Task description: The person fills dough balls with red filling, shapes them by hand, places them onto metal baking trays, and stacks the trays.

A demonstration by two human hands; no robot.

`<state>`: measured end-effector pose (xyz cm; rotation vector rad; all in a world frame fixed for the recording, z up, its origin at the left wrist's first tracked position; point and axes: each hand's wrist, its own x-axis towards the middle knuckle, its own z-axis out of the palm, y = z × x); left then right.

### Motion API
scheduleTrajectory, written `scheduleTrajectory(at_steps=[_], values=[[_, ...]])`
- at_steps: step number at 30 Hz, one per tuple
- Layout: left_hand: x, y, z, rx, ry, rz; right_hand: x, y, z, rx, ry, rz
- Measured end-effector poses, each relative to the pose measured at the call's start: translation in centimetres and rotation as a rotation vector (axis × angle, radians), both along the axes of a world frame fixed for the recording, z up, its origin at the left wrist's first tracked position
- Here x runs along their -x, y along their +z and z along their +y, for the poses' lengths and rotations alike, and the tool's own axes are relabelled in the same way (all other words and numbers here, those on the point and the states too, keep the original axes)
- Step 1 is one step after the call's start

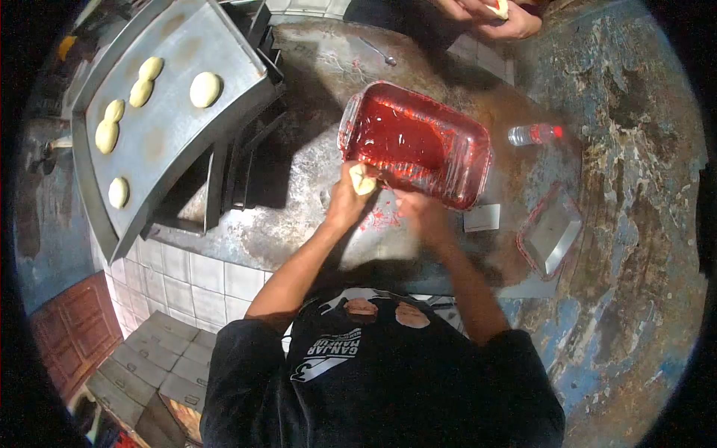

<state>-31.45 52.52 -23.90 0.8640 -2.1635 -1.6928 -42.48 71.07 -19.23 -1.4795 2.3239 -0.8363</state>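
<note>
My left hand (345, 200) is closed around a pale piece of dough (363, 180), held at the near left corner of a clear tub (484, 170) of glossy red filling (399, 134). Beside it, my right hand (423, 215) is blurred, its fingers pinched together and pointing toward the dough. A thin thing seems to stick out from those fingertips, too small and smeared to name. Red smears (381, 216) mark the table under both hands.
At the left, a metal tray (168, 112) with several dough pieces rests on stacked trays. A spoon (379, 52) lies behind the tub. To the right are a small bottle (535, 134), a white card (482, 217) and a metal pan (551, 230). Another person's hands (500, 21) hold dough opposite.
</note>
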Motion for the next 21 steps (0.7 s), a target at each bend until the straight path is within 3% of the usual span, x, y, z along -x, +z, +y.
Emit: scheduleTrajectory(at_steps=[2,3,5,7,8,9,11,12,13,14,16,17,19,21], values=[[0.9,1.3,1.8,0.041,-0.032,-0.02,-5.6,1.8,-0.6,-0.021,-0.12,0.129],[0.9,1.1,2.2,0.185,-0.104,-0.174,-7.6,2.6,0.0,-0.048,-0.251,0.247],[-0.6,0.5,2.6,0.421,-0.182,-0.151,-9.4,2.2,3.0,0.009,-0.242,0.179],[-2.1,-0.4,2.6,0.219,0.002,-0.237,-10.1,1.0,5.7,0.066,-0.24,0.096],[-2.6,-1.6,2.3,0.062,0.129,-0.266,-10.1,0.3,7.1,-0.065,-0.254,0.055],[-3.8,-2.9,2.1,-0.071,0.067,-0.131,-10.0,-0.7,8.6,-0.198,-0.268,0.012],[-5.4,0.9,3.4,-0.496,-0.065,-0.064,-8.8,-3.1,9.6,-0.165,-0.238,0.061],[-5.8,1.2,4.4,-0.462,-0.129,-0.04,-8.2,-2.7,8.8,0.016,-0.268,0.13],[-6.6,1.5,5.8,-0.589,-0.159,0.02,-8.0,-2.3,8.2,0.194,-0.302,0.196],[-7.2,1.7,7.4,-0.514,-0.231,0.09,-8.0,-1.7,7.4,0.202,-0.311,0.194],[-7.9,2.5,10.0,-0.303,-0.337,0.131,-8.1,-0.1,6.1,0.409,-0.537,-0.868],[-8.3,3.0,11.1,-0.169,-0.361,0.1,-8.8,1.0,6.6,0.423,-0.537,-0.86],[-8.9,3.2,12.9,-0.116,-0.305,0.059,-11.0,3.7,8.2,-0.047,-0.224,-0.341],[-9.5,3.1,13.9,-0.236,-0.275,0.152,-12.8,5.1,10.3,0.105,-0.094,-0.23]])
